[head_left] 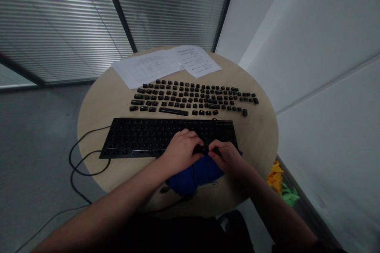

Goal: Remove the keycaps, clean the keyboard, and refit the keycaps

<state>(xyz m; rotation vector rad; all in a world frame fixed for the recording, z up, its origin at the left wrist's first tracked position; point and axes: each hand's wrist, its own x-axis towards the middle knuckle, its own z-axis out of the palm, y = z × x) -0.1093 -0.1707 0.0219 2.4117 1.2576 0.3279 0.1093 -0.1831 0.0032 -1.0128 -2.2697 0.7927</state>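
A black keyboard base (139,136) with its keycaps off lies across the near half of the round table. My left hand (182,150) rests over its right half, palm down, with thumb and index finger apart. Beside it, my right hand (227,156) has thumb and index finger closed in a pinch at the keyboard's lower right; whatever is between them is too small and dark to make out. A blue cloth (190,176) is bunched beneath both hands at the near edge of the keyboard. Beyond the keyboard, loose black keycaps (178,95) lie in rows, including the long space bar (173,111).
Printed paper sheets (151,65) overlap at the table's (95,106) far side. A black cable (74,146) loops off the left edge. Orange (275,176) and green (289,195) crumpled items lie low by the white wall (326,87) on the right.
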